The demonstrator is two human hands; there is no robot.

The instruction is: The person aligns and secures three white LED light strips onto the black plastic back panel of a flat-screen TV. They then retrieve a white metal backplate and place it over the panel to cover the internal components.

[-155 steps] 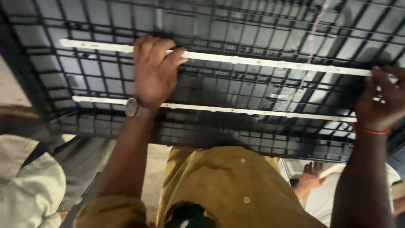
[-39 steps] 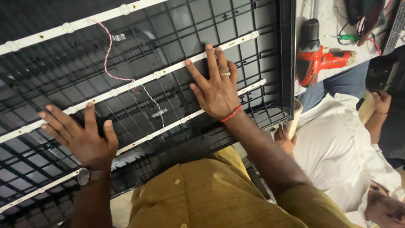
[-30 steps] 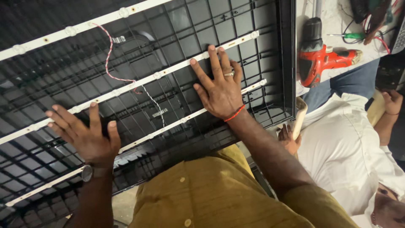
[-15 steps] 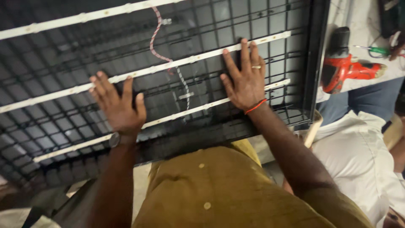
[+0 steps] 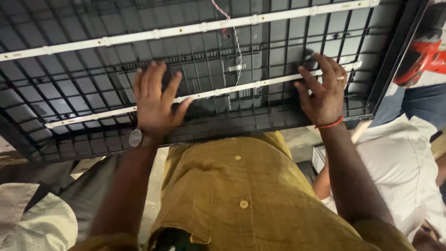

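Dim warm indoor light; slight motion blur, edges soft.

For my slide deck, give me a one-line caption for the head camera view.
Both hands, left hand and right hand, press flat on a white strip across a black ribbed panel.

hands [image 5: 155,100] shifted right, red drill [image 5: 425,58] nearly out

Panel [image 5: 260,116]: two light strips [image 5: 186,31] across it, wire [image 5: 234,42] between; both hands on nearer strip; drill [image 5: 425,58] right.
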